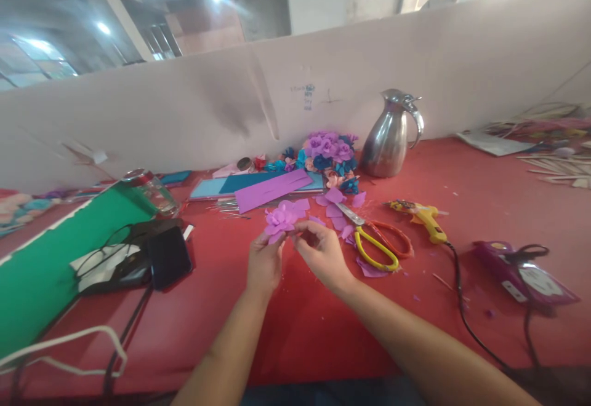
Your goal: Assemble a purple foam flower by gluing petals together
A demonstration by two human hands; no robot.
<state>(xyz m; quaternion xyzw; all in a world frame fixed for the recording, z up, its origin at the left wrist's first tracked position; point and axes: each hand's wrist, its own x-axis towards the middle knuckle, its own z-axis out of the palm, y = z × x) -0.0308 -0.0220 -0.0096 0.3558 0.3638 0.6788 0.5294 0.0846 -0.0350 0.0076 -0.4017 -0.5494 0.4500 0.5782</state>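
A purple paper flower with layered petals is held up over the red table. My left hand pinches it from below, between thumb and fingers. At the flower's right lower edge, my right hand has thumb and forefinger closed on it; the fingertips partly hide the exact spot. Just beyond lie loose purple paper petals and a flat strip of purple paper. Right of my right hand, scissors with yellow and red handles rest partly open on some petals.
A yellow glue gun with a black cord and a purple power strip lie right. Behind stand finished paper flowers and a steel jug. Left are a phone, a glass jar and a green panel.
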